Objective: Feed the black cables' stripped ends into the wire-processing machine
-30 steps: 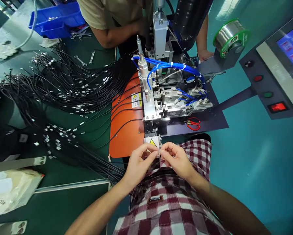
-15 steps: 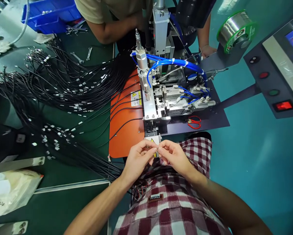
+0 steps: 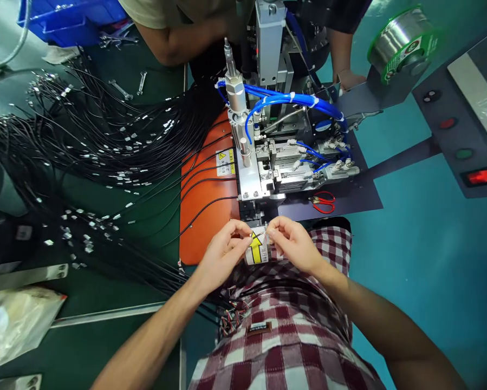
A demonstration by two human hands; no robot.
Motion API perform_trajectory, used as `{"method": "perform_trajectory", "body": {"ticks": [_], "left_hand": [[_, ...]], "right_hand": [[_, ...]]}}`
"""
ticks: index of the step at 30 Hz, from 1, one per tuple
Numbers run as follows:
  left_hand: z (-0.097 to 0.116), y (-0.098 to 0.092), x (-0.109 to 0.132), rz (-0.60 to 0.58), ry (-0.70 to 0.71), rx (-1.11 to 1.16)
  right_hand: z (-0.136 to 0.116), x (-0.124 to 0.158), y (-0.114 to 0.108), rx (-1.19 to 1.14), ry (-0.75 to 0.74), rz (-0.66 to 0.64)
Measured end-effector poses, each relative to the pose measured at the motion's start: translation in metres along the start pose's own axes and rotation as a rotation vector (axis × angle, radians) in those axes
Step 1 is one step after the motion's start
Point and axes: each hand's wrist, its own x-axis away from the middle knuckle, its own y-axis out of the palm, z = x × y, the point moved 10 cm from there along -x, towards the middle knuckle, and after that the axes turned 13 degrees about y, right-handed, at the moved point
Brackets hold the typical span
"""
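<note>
My left hand (image 3: 222, 254) pinches the end of a thin dark cable just in front of the machine (image 3: 249, 162). Close by on the right, my right hand (image 3: 294, 244) has thumb and fingers pressed together at the cable's tip; what is between them is too small to name. Between and below my fingertips shows a white label with a yellow arrow (image 3: 257, 252). Several black cables (image 3: 210, 199) run across the orange plate (image 3: 206, 233) into the machine. Loose wire ends (image 3: 232, 319) lie by my lap.
Bundles of black cables (image 3: 145, 151) cover the green table at the left, with wrenches (image 3: 142, 83) and a blue bin (image 3: 68, 21) behind. Red-handled scissors (image 3: 323, 202) lie right of the machine. A person's arm (image 3: 178, 46) is at the back. A solder spool (image 3: 403, 46) and control panel (image 3: 462, 141) stand right.
My hands have moved apart and slightly forward from where their fingertips met. The yellow arrow label is now uncovered between them. The view has shifted a little.
</note>
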Motion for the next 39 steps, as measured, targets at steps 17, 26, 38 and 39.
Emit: {"method": "perform_trajectory", "body": {"ticks": [17, 26, 38, 39], "left_hand": [[0.014, -0.01, -0.036, -0.17, 0.572, -1.018], [0.019, -0.009, -0.035, -0.148, 0.631, -1.003], [0.013, -0.008, -0.034, -0.16, 0.583, -1.062], [0.013, -0.007, -0.034, -0.161, 0.588, -1.059]], "right_hand": [[0.021, -0.056, -0.017, -0.096, 0.092, 0.022], [0.023, -0.058, -0.018, -0.067, 0.087, 0.009], [0.023, -0.056, -0.018, -0.057, 0.099, 0.023], [0.023, -0.056, -0.018, -0.053, 0.098, 0.027]]}}
